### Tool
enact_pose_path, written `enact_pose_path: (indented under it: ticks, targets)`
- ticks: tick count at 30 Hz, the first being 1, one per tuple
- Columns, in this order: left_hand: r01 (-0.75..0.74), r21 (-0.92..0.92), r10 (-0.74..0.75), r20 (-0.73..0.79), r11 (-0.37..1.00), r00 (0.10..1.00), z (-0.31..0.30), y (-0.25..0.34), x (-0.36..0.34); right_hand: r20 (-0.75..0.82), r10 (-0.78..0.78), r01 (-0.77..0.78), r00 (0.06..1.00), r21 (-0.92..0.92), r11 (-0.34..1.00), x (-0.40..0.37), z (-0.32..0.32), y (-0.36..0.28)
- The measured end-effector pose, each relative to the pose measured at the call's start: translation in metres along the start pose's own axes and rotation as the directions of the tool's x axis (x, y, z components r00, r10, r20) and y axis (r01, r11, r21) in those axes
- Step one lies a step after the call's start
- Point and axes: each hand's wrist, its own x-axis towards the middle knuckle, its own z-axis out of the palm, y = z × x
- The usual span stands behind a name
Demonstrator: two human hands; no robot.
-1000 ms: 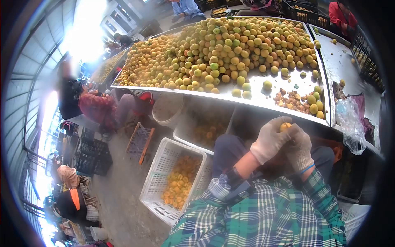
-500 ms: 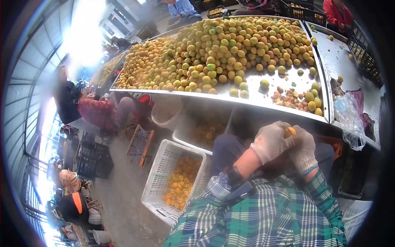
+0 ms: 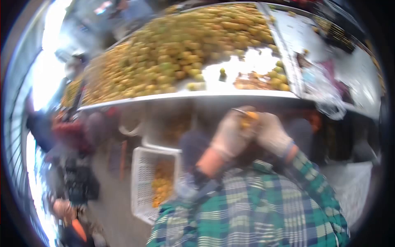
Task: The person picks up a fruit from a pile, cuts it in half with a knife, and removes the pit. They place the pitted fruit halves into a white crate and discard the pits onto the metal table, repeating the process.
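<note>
My left hand (image 3: 231,135) and my right hand (image 3: 272,132), both in pale gloves, meet in front of my lap. Between their fingers is an orange apricot (image 3: 249,119), partly covered and blurred. A thin dark strip (image 3: 239,110), perhaps a blade, shows at the top of my left hand; its grip is hidden. Both hands are closed around the fruit. Just beyond them runs the front edge of a metal table (image 3: 189,97) heaped with yellow-green apricots (image 3: 164,53). A small brown pile (image 3: 252,81), likely pits, lies near its right corner.
Left of my knees stands a white crate (image 3: 142,185) with orange fruit pieces (image 3: 162,183). Another light bin (image 3: 158,142) sits under the table edge. Plastic bags (image 3: 325,88) lie at the right. People sit at the left, near black crates (image 3: 78,181).
The whole view has shifted and blurred as my head turned. My hands stay together on the apricot, more of its orange shows, and the thin strip has come into sight.
</note>
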Motion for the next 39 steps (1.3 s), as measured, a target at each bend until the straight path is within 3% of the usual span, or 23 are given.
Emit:
enact_pose_path:
  ticks: [3, 4, 5, 8, 11, 13, 15, 16, 17, 19, 21, 22, 23, 25, 27, 28, 29, 30, 32, 33, 35, 36, 39]
  targets:
    - [-0.006, -0.156, 0.002, -0.026, 0.988, 1.000, 0.007, -0.012, 0.005, -0.060, 0.163, -0.137, 0.985, 0.305, 0.943, 0.003, 0.001, -0.001]
    - [-0.008, -0.186, -0.003, -0.058, 0.982, 0.998, 0.010, -0.018, 0.005, -0.106, 0.171, -0.144, 0.980, 0.221, 0.965, 0.005, 0.004, 0.005]
    - [0.096, -0.288, -0.112, -0.037, 0.953, 0.993, 0.010, -0.006, 0.007, -0.042, 0.252, -0.238, 0.967, 0.206, 0.949, 0.007, -0.002, -0.003]
    - [0.123, -0.310, -0.127, 0.008, 0.943, 0.992, 0.004, -0.008, 0.009, 0.009, 0.303, -0.302, 0.953, 0.108, 0.947, 0.010, 0.000, 0.003]
    - [0.164, -0.365, -0.153, 0.059, 0.916, 0.987, 0.002, -0.006, 0.011, -0.101, 0.405, -0.387, 0.909, 0.161, 0.908, 0.000, -0.015, -0.015]
    - [0.221, -0.458, -0.184, 0.125, 0.861, 0.975, 0.001, -0.010, 0.012, -0.153, 0.363, -0.341, 0.919, 0.155, 0.927, -0.003, -0.019, -0.018]
    - [0.216, -0.408, -0.170, 0.146, 0.887, 0.974, -0.004, -0.008, 0.013, -0.187, 0.120, -0.021, 0.975, 0.458, 0.889, -0.004, -0.014, -0.009]
    - [0.204, -0.396, -0.135, 0.195, 0.895, 0.971, -0.007, -0.011, 0.014, -0.219, 0.019, 0.095, 0.975, 0.498, 0.862, -0.002, -0.007, 0.000]
    - [0.191, -0.385, -0.100, 0.242, 0.903, 0.965, -0.007, -0.014, 0.015, -0.219, 0.019, 0.095, 0.976, 0.498, 0.862, -0.002, -0.007, -0.001]
    - [0.279, -0.494, -0.162, 0.268, 0.824, 0.950, 0.000, -0.021, 0.017, -0.183, 0.141, 0.007, 0.973, 0.634, 0.773, -0.003, -0.008, -0.005]
    - [0.248, -0.826, -0.124, 0.214, 0.506, 0.969, 0.010, -0.023, 0.018, -0.206, 0.188, 0.004, 0.960, 0.685, 0.729, -0.003, -0.006, -0.009]
    - [0.304, -0.901, -0.353, 0.188, 0.309, 0.916, 0.014, -0.019, 0.013, -0.141, 0.250, -0.054, 0.958, 0.767, 0.640, -0.003, -0.005, -0.008]
    - [0.299, -0.902, -0.355, 0.181, 0.311, 0.917, 0.014, -0.021, 0.013, -0.068, 0.301, -0.112, 0.951, 0.834, 0.540, -0.003, -0.004, -0.007]
    - [0.279, -0.939, -0.437, 0.169, 0.200, 0.883, 0.015, -0.028, 0.015, -0.102, 0.315, -0.125, 0.944, 0.772, 0.623, -0.001, 0.003, -0.009]
    - [0.251, -0.938, -0.446, 0.124, 0.239, 0.887, 0.017, -0.031, 0.015, -0.371, 0.084, 0.146, 0.925, 0.552, 0.821, 0.001, 0.017, 0.001]
    - [0.254, -0.962, -0.464, 0.180, 0.103, 0.867, 0.017, -0.031, 0.015, -0.409, -0.029, 0.222, 0.912, 0.432, 0.874, 0.002, 0.021, 0.006]
    - [0.251, -0.967, -0.472, 0.238, -0.036, 0.849, 0.015, -0.029, 0.016, -0.406, -0.031, 0.222, 0.913, 0.432, 0.874, 0.001, 0.021, 0.006]
    - [0.240, -0.963, -0.504, 0.268, -0.122, 0.821, 0.013, -0.024, 0.018, -0.420, -0.132, 0.264, 0.898, 0.274, 0.925, 0.000, 0.019, 0.005]
    - [0.227, -0.962, -0.497, 0.273, -0.151, 0.824, 0.013, -0.026, 0.018, -0.379, -0.316, 0.325, 0.870, -0.042, 0.945, -0.003, 0.016, 0.004]
    - [0.216, -0.960, -0.489, 0.276, -0.177, 0.828, 0.012, -0.026, 0.018, -0.375, -0.317, 0.326, 0.871, -0.041, 0.945, -0.004, 0.015, 0.002]
    - [0.199, -0.959, -0.483, 0.275, -0.203, 0.831, 0.010, -0.030, 0.019, -0.217, -0.351, 0.280, 0.911, -0.299, 0.912, -0.004, 0.013, -0.001]
    - [0.179, -0.952, -0.482, 0.281, -0.247, 0.830, 0.010, -0.033, 0.019, -0.223, -0.447, 0.369, 0.866, -0.318, 0.873, -0.003, 0.013, 0.003]
    - [0.140, -0.953, -0.532, 0.268, -0.269, 0.803, 0.007, -0.033, 0.022, -0.200, -0.445, 0.369, 0.873, -0.327, 0.870, -0.004, 0.017, 0.004]
